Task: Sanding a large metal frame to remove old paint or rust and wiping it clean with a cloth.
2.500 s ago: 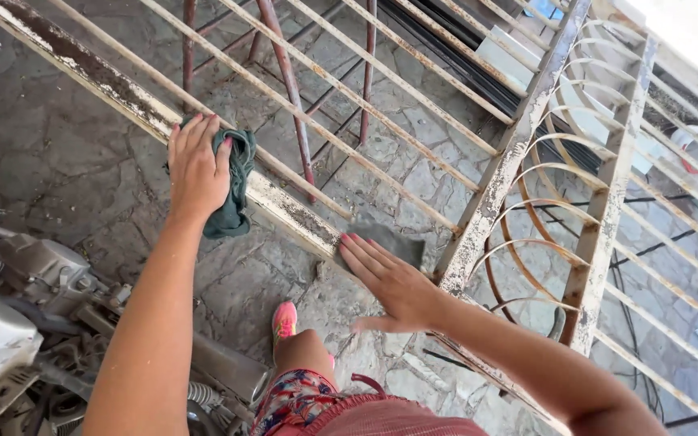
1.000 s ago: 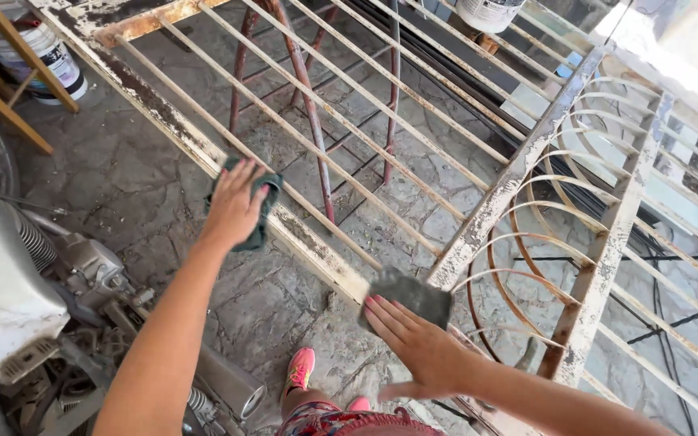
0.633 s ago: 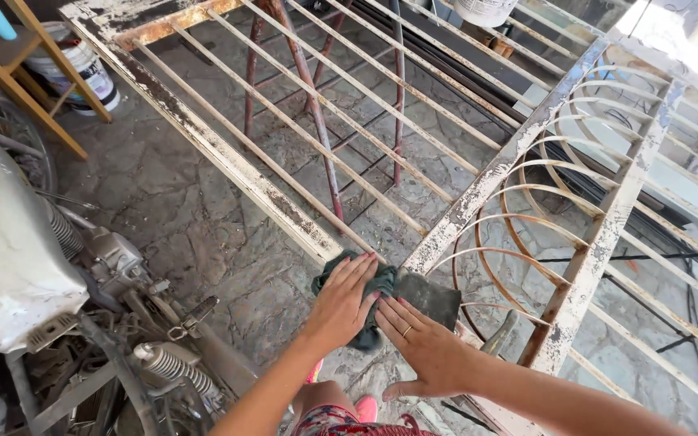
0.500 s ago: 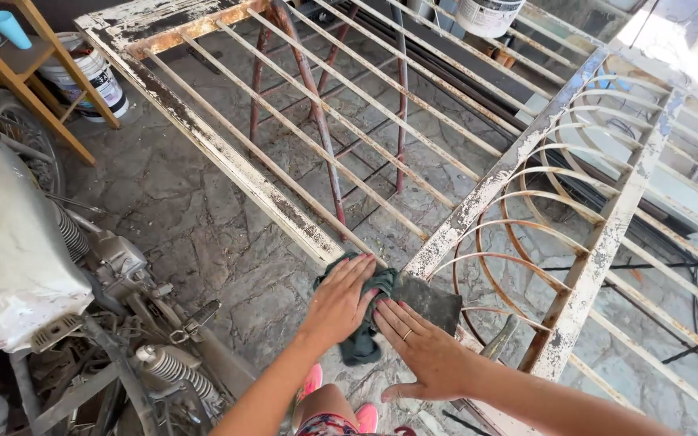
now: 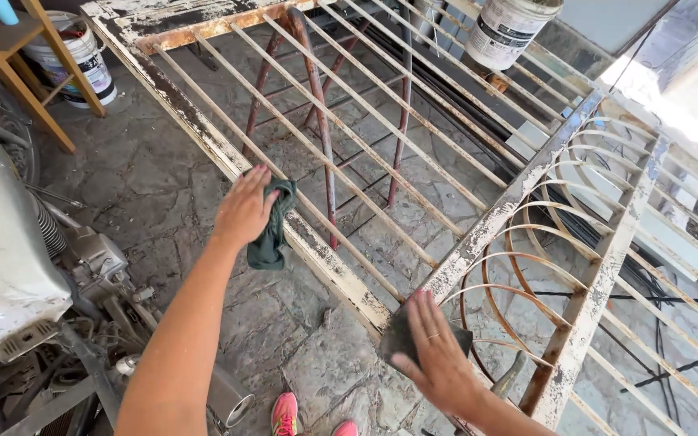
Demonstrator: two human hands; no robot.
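A large rusty metal gate with peeling white paint (image 5: 341, 270) lies flat on trestles over a stone floor. My left hand (image 5: 244, 207) presses a dark green rag (image 5: 272, 230) onto the gate's near frame rail. My right hand (image 5: 439, 363) lies flat on a dark grey sheet of sandpaper (image 5: 401, 335) at the corner where the rail meets a cross bar. A ring shows on one finger of that hand.
A motorcycle (image 5: 18, 266) stands at the left, close to my left arm. A wooden stool (image 5: 34, 64) and a paint bucket (image 5: 78, 56) are at the top left, another bucket (image 5: 515, 28) at the top. My pink shoes (image 5: 288, 412) show below.
My left hand with the rag has slid away from my right hand, up and left along the frame rail. My right hand stays on the sandpaper at the corner.
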